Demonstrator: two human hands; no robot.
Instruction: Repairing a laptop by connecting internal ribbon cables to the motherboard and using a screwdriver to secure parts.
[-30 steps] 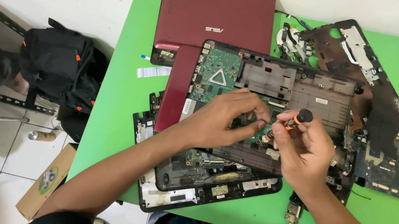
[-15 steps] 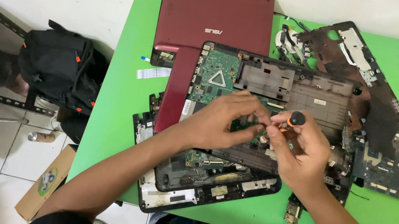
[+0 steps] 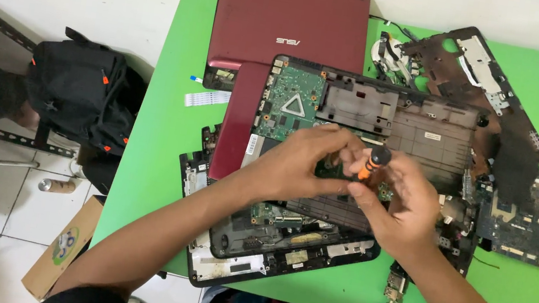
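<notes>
An opened laptop base (image 3: 402, 118) with a green circuit board (image 3: 295, 102) lies on the green table (image 3: 165, 136). My right hand (image 3: 400, 207) grips a small screwdriver (image 3: 373, 161) with an orange shaft and black cap, held upright over the middle of the base. My left hand (image 3: 303, 164) rests on the base right beside it, fingers curled toward the screwdriver's tip, which is hidden behind the fingers. A dark red laptop lid (image 3: 292, 26) lies behind the base.
Loose dark frame parts (image 3: 481, 69) and a blue circuit board (image 3: 529, 226) lie at the right. Another black shell (image 3: 255, 249) sits under the base at the near edge. A black bag (image 3: 78, 98) and a cardboard box (image 3: 66, 249) are on the floor at left.
Both hands stay over the middle of the base. The screwdriver's black cap has shifted slightly left, closer to my left hand's fingers.
</notes>
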